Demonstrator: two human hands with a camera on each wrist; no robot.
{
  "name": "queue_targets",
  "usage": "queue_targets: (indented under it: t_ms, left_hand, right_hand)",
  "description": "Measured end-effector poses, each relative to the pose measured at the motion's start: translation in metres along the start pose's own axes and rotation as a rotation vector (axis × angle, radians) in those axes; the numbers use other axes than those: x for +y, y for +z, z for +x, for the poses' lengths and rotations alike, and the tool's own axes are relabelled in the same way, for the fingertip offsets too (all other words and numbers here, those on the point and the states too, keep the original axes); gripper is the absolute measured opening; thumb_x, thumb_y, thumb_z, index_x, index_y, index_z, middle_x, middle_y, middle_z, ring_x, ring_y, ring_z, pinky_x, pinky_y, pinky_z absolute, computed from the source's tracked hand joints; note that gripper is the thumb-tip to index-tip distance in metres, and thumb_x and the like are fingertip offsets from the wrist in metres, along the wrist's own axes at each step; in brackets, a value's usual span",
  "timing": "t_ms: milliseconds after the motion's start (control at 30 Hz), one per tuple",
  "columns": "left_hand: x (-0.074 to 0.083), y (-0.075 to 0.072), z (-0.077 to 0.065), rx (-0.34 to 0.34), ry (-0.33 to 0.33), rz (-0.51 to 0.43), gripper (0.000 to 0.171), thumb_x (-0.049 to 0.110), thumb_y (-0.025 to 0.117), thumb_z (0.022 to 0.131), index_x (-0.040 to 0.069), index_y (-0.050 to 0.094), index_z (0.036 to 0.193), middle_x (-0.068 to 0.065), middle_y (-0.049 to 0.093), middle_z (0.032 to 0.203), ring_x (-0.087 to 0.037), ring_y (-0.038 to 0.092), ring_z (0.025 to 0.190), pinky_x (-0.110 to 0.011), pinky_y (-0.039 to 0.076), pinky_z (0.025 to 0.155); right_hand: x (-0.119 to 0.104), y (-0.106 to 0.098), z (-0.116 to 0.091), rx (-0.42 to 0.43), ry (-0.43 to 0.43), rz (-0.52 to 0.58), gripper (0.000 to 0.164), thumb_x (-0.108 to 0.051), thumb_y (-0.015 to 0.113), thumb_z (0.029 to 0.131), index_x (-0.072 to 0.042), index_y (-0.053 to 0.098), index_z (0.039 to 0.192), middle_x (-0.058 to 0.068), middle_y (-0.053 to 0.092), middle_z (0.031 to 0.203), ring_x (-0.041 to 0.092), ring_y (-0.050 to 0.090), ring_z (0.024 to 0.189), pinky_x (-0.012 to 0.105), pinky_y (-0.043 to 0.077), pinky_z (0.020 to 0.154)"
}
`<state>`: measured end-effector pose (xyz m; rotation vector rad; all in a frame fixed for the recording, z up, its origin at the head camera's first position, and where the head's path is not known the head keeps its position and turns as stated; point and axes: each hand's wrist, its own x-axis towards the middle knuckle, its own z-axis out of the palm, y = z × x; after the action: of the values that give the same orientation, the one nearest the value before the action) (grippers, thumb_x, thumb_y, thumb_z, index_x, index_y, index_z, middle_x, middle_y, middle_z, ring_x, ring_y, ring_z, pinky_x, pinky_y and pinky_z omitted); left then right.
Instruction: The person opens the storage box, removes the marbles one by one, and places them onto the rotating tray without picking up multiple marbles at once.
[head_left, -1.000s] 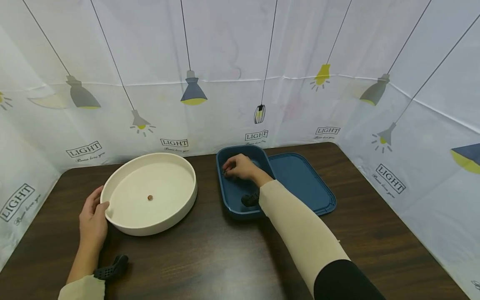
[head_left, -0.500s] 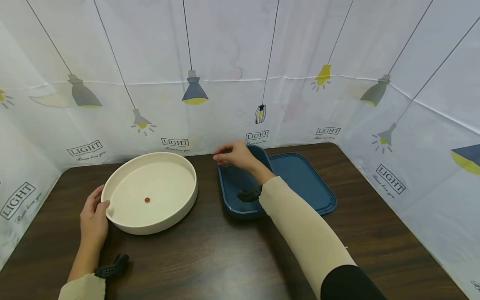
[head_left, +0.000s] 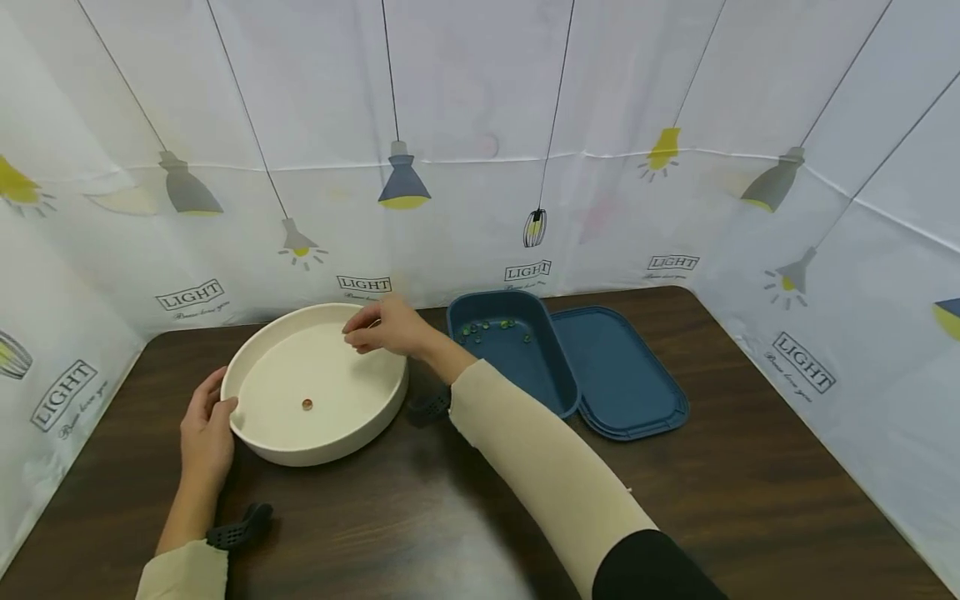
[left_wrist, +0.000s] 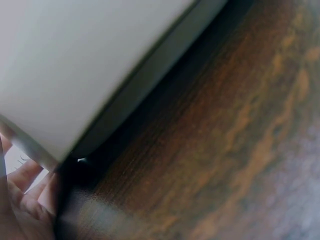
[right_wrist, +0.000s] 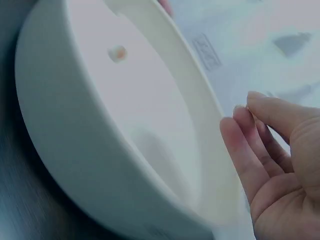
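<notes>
A round cream tray (head_left: pixel 330 437) with a raised rim sits on the left of the table. My left hand (head_left: pixel 206 437) grips its left rim, thumb over the edge and fingers outside. One small reddish-brown round piece (head_left: pixel 307 404) lies on the tray floor, also seen near the top of the right wrist view. My right hand (head_left: pixel 390 327) is over the tray's right side, above its rim. In the right wrist view its fingers (right_wrist: pixel 240 150) are loosely bent, and nothing shows between them and the thumb.
Right of the tray stands a deep blue box (head_left: pixel 525 367) with several small green pieces (head_left: pixel 506 324) at its far end. A flat blue lid (head_left: pixel 626 367) lies against the box's right side on the dark wood table (head_left: pixel 720 483). A printed white curtain (head_left: pixel 465 208) closes off the back.
My right hand has lifted out of the blue box and moved left over the tray, uncovering the green pieces. The reddish-brown piece has shifted slightly left on the tray. My left hand keeps its grip.
</notes>
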<state>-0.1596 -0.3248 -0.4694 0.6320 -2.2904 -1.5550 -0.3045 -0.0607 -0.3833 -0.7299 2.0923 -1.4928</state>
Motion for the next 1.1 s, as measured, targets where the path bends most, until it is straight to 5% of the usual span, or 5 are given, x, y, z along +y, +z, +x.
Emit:
queue_targets:
  t_ms: [300,500,767,1100]
  left_hand:
    - [-0.002,0.003,-0.002,0.011,0.011,-0.008,0.051,0.023,0.039,0.105,0.025,0.041,0.156,-0.014,0.050,0.150,0.008,0.051,0.105,-0.004,0.042,0.079]
    - [-0.002,0.002,-0.003,0.015,0.020,0.000,0.051,0.024,0.037,0.105,0.025,0.040,0.156,-0.012,0.050,0.150,0.008,0.050,0.105,-0.004,0.041,0.079]
    - [0.000,0.002,-0.002,0.010,0.014,0.010,0.051,0.024,0.037,0.105,0.027,0.039,0.157,-0.012,0.050,0.152,0.007,0.050,0.106,-0.003,0.041,0.079]
    - [-0.002,0.002,-0.002,0.008,0.000,0.022,0.051,0.026,0.037,0.106,0.028,0.039,0.157,-0.013,0.049,0.153,0.006,0.051,0.107,-0.003,0.041,0.078]
  right_hand:
    - [0.017,0.044,0.017,0.098,0.114,-0.136,0.009,-0.010,0.076,0.090,-0.005,0.078,0.097,0.007,0.077,0.087,0.019,0.073,0.075,0.032,0.061,0.073]
    - [0.024,0.061,0.023,0.100,0.116,-0.284,0.008,-0.012,0.078,0.088,-0.007,0.080,0.095,0.002,0.074,0.076,0.005,0.058,0.056,0.017,0.047,0.054]
    - [0.020,0.065,0.023,0.087,0.095,-0.402,0.006,-0.010,0.079,0.086,-0.010,0.081,0.092,0.001,0.077,0.086,0.002,0.055,0.066,0.013,0.043,0.061]
    - [0.024,0.064,0.023,0.074,0.099,-0.370,0.006,-0.010,0.077,0.088,-0.011,0.079,0.093,-0.001,0.076,0.085,0.003,0.056,0.064,0.014,0.044,0.059]
